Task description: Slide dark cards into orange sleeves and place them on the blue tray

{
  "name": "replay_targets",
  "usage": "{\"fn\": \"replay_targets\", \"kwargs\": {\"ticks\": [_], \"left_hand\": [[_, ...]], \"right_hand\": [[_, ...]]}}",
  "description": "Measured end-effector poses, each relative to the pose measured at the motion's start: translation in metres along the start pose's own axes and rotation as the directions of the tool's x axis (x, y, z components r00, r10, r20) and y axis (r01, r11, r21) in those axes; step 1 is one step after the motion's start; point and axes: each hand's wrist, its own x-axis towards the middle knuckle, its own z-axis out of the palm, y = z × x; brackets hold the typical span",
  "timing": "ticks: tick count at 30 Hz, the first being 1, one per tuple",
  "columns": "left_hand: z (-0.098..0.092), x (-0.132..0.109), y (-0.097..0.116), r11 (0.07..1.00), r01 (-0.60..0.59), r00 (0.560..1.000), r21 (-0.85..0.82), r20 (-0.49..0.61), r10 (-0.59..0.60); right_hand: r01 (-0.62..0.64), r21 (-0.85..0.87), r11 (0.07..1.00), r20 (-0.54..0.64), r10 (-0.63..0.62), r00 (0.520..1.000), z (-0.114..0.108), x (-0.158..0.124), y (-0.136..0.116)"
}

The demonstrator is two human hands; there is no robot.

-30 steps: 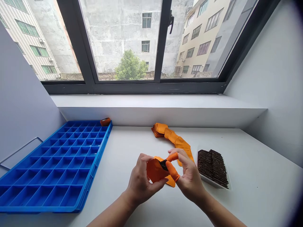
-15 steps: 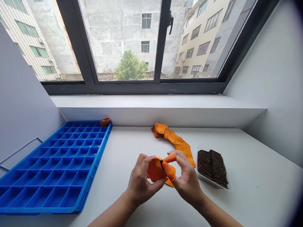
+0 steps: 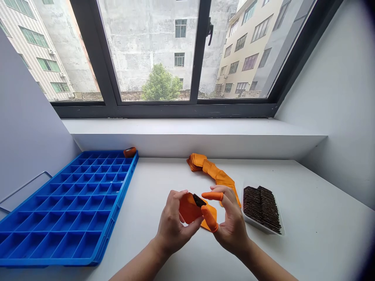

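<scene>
The left hand (image 3: 172,220) grips an orange pouch (image 3: 187,208) above the table (image 3: 164,179); the right hand (image 3: 233,220), fingers (image 3: 213,196) parted, is beside the dark piece (image 3: 198,200) at its mouth. Insertion seems underway; pushing deeper likely calls for steady support.

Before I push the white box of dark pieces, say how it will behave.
The white box will probably slide rather than tip, as it sits low on the table. The dark pieces may shift or spill, since they look thin and seem to rise above its rim.

Soft daylight from the window (image 3: 199,54)
</scene>
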Motion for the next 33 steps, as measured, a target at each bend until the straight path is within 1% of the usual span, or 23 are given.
{"fn": "replay_targets", "kwargs": {"ticks": [6, 15, 23, 33], "left_hand": [[0.001, 0.000, 0.001, 1.000, 0.008, 1.000, -0.003, -0.009, -0.008], [0.000, 0.001, 0.002, 1.000, 0.009, 1.000, -0.009, -0.025, -0.009], [0.001, 0.001, 0.002, 1.000, 0.012, 0.999, -0.004, -0.034, -0.012], [0.000, -0.002, -0.001, 1.000, 0.002, 1.000, -0.009, -0.020, -0.002]], "right_hand": [[0.034, 0.025, 0.999, 0.010, -0.034, 0.999, 0.000, 0.001, 0.002], [0.029, 0.091, 0.995, 0.066, -0.035, 0.997, -0.004, -0.004, 0.007], [0.119, 0.053, 0.992, 0.123, -0.124, 0.985, -0.006, -0.004, 0.012], [0.205, 0.028, 0.978, 0.189, -0.207, 0.960, -0.005, -0.001, 0.008]]}}
